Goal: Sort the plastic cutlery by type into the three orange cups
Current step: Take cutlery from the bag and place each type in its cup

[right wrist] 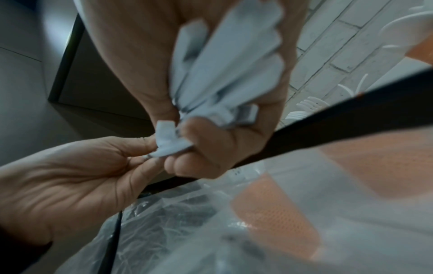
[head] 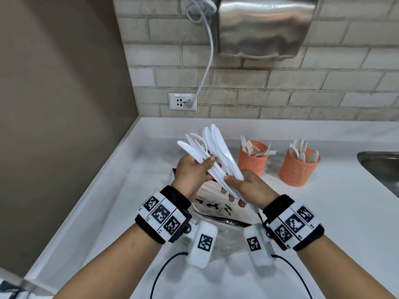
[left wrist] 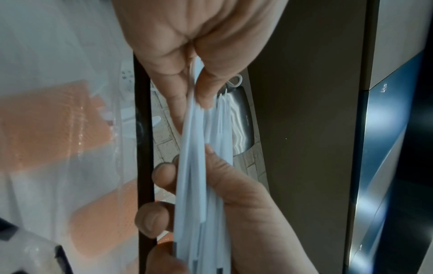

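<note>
Both hands hold one fanned bundle of white plastic knives [head: 212, 152] above the white counter [head: 133, 190]. My left hand [head: 205, 167] pinches the bundle mid-length between thumb and fingers. My right hand [head: 233, 186] grips the handle ends lower down. In the left wrist view the knives [left wrist: 199, 166] run between both hands. The right wrist view shows the handle ends [right wrist: 222, 64] fanned in my right palm. To the right stand an orange mesh cup with forks [head: 253, 160] and another with spoons [head: 299, 169]. No third cup shows in the head view.
A crumpled clear plastic bag [head: 216, 206] lies on the counter under my hands. A steel sink [head: 380, 167] is at the right edge. On the brick wall behind are a socket [head: 182, 101] with a white cable and a metal dryer [head: 265, 26]. A brown wall bounds the left.
</note>
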Motion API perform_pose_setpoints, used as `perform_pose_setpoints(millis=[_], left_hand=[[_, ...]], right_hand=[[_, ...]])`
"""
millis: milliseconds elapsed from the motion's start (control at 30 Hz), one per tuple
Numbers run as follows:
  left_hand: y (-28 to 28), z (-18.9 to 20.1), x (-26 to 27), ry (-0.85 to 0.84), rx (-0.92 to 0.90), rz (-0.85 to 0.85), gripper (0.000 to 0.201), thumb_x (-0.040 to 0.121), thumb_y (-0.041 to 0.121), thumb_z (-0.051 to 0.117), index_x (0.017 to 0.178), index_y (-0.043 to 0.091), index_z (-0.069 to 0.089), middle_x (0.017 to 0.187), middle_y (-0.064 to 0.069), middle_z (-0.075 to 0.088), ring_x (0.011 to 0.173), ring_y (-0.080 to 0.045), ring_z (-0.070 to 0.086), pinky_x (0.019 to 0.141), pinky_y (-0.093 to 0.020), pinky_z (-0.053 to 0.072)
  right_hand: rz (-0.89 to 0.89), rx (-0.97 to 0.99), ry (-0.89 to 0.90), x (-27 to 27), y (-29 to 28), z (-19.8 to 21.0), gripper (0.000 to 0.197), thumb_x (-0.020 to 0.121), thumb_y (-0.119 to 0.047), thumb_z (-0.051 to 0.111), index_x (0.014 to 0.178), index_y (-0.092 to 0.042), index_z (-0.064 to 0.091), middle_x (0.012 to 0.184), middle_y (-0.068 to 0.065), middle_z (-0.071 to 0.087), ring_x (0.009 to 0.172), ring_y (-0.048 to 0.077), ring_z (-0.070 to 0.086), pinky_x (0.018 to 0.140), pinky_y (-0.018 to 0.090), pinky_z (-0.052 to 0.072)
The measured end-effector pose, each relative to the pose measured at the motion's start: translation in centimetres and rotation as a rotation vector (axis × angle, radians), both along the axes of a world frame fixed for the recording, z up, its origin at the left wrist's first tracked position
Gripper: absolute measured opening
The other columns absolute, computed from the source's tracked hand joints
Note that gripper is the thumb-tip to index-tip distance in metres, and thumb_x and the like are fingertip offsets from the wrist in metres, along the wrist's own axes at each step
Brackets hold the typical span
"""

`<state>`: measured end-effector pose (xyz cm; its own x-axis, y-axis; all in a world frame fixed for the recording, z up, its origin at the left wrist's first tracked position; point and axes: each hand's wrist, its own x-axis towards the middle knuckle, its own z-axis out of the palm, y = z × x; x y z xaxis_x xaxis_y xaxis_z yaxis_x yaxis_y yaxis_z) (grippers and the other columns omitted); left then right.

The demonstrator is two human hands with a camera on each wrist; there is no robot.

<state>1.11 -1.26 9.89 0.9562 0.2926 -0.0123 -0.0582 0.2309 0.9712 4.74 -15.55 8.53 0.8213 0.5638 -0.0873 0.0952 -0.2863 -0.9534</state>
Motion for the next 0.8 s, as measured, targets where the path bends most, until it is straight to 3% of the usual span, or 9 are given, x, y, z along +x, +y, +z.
perform_pose_setpoints(millis=[100,200,400,567,700,800], left_hand=[[0.0,-0.2,0.2,0.034,0.013,0.000,0.023,0.094,0.005,0.048,0.115,0.003,0.056,0.108,-0.014,0.066,0.099,-0.029,0.065,0.083,-0.041,0.056],[0.1,-0.2,0.3,0.051,0.041,0.001,0.028,0.095,0.005,0.044,0.122,0.001,0.053,0.115,-0.015,0.065,0.102,-0.030,0.065,0.078,-0.035,0.059],[0.3,-0.1,0.4,0.059,0.075,-0.030,0.019,0.094,0.002,0.045,0.108,0.004,0.058,0.100,-0.012,0.066,0.091,-0.028,0.065,0.070,-0.029,0.059],[0.8,0.1,0.9,0.053,0.119,-0.003,0.021,0.095,0.004,0.045,0.109,0.007,0.060,0.108,-0.015,0.067,0.099,-0.031,0.066,0.079,-0.037,0.058],[1.4,0.4,1.2,0.033,0.103,0.053,0.018,0.096,0.004,0.041,0.103,0.008,0.058,0.097,-0.008,0.068,0.088,-0.026,0.067,0.072,-0.031,0.059],[2.6,1.6,1.2,-0.021,0.067,0.076,0.015,0.095,0.002,0.041,0.096,0.003,0.056,0.086,-0.005,0.066,0.072,-0.015,0.070,0.059,-0.023,0.058]], right_hand=[[-0.015,0.004,0.012,0.2,0.0,-0.2,0.012,0.093,-0.021,0.049,0.088,-0.019,0.059,0.070,0.002,0.063,0.051,0.015,0.051,0.040,0.024,0.037],[-0.039,0.006,0.023,0.3,0.2,-0.1,0.014,0.092,-0.020,0.049,0.084,-0.017,0.060,0.062,0.002,0.056,0.042,0.010,0.047,0.039,0.023,0.036],[-0.053,-0.012,-0.050,0.3,0.7,0.2,0.017,0.093,-0.019,0.049,0.080,-0.024,0.058,0.057,0.002,0.051,0.031,0.002,0.044,0.037,0.022,0.036],[-0.127,0.001,-0.068,0.6,1.2,0.1,0.009,0.092,-0.019,0.050,0.093,-0.017,0.059,0.061,-0.003,0.052,0.033,-0.001,0.049,0.034,0.019,0.039],[-0.279,0.035,-0.068,1.3,1.2,0.0,0.015,0.090,-0.014,0.050,0.076,-0.014,0.055,0.058,0.001,0.050,0.032,0.003,0.045,0.035,0.020,0.036],[-0.328,0.059,0.003,1.9,0.8,-0.1,0.019,0.090,-0.013,0.049,0.071,-0.015,0.049,0.060,0.001,0.048,0.043,0.013,0.041,0.042,0.023,0.031]])
